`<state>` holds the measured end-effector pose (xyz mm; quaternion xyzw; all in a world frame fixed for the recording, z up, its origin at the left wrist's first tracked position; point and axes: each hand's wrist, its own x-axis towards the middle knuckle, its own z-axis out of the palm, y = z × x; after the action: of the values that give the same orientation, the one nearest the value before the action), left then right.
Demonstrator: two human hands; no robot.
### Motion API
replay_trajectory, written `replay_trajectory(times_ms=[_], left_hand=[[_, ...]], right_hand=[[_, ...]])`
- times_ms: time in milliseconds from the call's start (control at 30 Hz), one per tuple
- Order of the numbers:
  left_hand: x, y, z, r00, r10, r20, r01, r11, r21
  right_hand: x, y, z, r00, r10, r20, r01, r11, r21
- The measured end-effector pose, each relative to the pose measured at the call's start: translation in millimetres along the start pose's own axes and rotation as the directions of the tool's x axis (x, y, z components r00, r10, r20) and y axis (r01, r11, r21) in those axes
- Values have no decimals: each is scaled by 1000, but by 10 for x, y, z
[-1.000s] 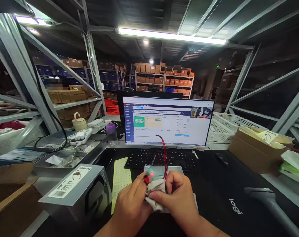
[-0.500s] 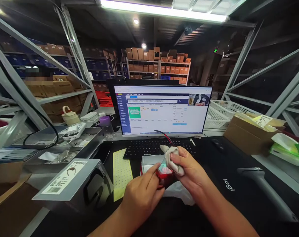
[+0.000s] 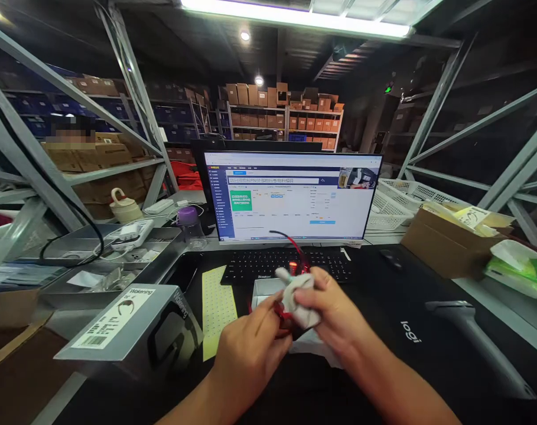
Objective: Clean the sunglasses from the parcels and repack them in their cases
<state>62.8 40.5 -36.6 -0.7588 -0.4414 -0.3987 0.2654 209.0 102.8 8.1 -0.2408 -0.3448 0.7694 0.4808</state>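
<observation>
My left hand (image 3: 254,336) is closed on a pair of red-and-black headphones (image 3: 300,255), whose thin curved band sticks up over the keyboard. My right hand (image 3: 332,307) grips a crumpled white cloth (image 3: 301,301) and presses it against the headphones. Cloth and fingers hide much of the headphones. A small red light glows on them near the cloth. Just behind my hands stands an open grey box (image 3: 266,288), partly covered. White thin wrapping (image 3: 316,348) lies under my right hand.
A grey printed box (image 3: 162,330) and a yellow label sheet (image 3: 218,310) lie to the left. The keyboard (image 3: 250,265) and monitor (image 3: 290,206) are ahead. On the right are a barcode scanner (image 3: 472,336), a mouse (image 3: 390,258) and a cardboard box (image 3: 445,242).
My right hand and the cloth have shifted slightly left, onto the headphones by my left hand. The band has tilted left, and a red light now shows.
</observation>
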Motion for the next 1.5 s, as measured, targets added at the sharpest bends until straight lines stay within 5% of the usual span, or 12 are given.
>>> replay_trajectory(times_ms=[100,233,367,467,567,767,900,1033,1133,1267,1367,1500], left_hand=[[-14,7,12,997,73,22,-73,997,-21],[6,-98,-33,1000,22,-12,-22,999,-28],[15,-206,-60,994,-79,-71,78,997,-21],[13,-237,-42,990,-139,-17,137,987,-79],[32,-229,-25,991,-132,8,132,983,-129],[67,-152,-32,998,16,68,-3,982,-191],[63,-133,-40,994,87,68,-75,983,-170],[46,-190,-62,998,57,-14,-58,994,-91],[-1,-254,-60,997,36,-75,-38,999,-24],[-95,-302,19,994,-106,2,105,986,-128],[-118,-301,76,986,-150,70,161,966,-204],[-41,-275,52,995,-67,79,84,968,-237]], right_hand=[[43,-158,-41,998,55,7,-55,996,65],[80,72,-4,999,-13,30,12,999,50],[86,468,43,981,-189,41,193,967,-167],[95,570,39,954,-300,10,287,900,-328],[112,463,6,965,-262,22,254,905,-341],[132,-35,-101,999,-27,21,27,1000,-4],[131,-181,-103,999,27,24,-28,998,47],[89,75,-8,997,-81,4,81,996,32],[41,393,57,971,-239,-9,236,963,-130],[11,580,78,947,-320,-36,295,907,-300],[21,453,46,980,-199,-6,193,956,-223],[34,111,-18,1000,2,-8,-2,999,-33]])
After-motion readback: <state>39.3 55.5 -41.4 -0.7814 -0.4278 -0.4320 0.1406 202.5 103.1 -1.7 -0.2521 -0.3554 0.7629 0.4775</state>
